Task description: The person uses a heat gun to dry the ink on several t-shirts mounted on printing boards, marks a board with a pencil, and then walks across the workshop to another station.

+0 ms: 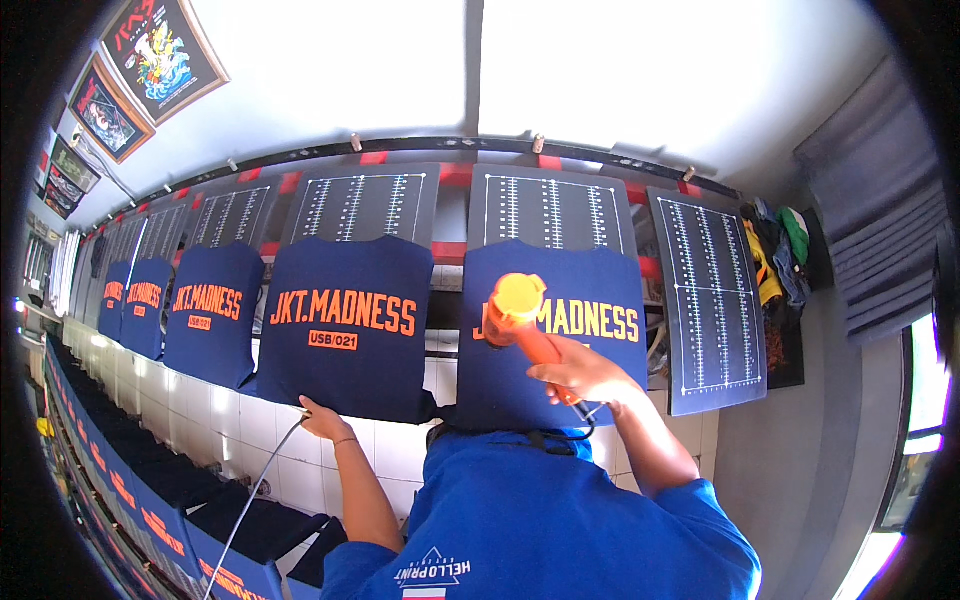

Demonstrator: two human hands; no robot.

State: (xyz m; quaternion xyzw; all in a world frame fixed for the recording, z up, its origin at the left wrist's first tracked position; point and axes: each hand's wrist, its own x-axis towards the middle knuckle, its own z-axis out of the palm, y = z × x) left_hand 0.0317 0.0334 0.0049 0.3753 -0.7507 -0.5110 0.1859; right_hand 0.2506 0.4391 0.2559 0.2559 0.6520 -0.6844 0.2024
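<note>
My right hand [592, 378] is wrapped round the handle of an orange hair dryer [520, 299]. Its round head hangs over a navy T-shirt [515, 375] with an orange print, hiding part of the lettering. A dark cord leaves the bottom of the handle. To the left, my left hand [326, 421] pinches a thin pale cable [265, 475] just below the hem of a second navy T-shirt [345, 375]. That cable runs down toward the lower edge. Both shirts lie on dark boards, the upper parts of which show above the collars.
A bare marked printing board [708, 300] stands at the right. More printed navy shirts [207, 315] line the row to the left, and another row [150, 500] lies at lower left. A dark rail [440, 145] runs behind the boards. Clothes [775, 250] hang beside a grey curtain [880, 200].
</note>
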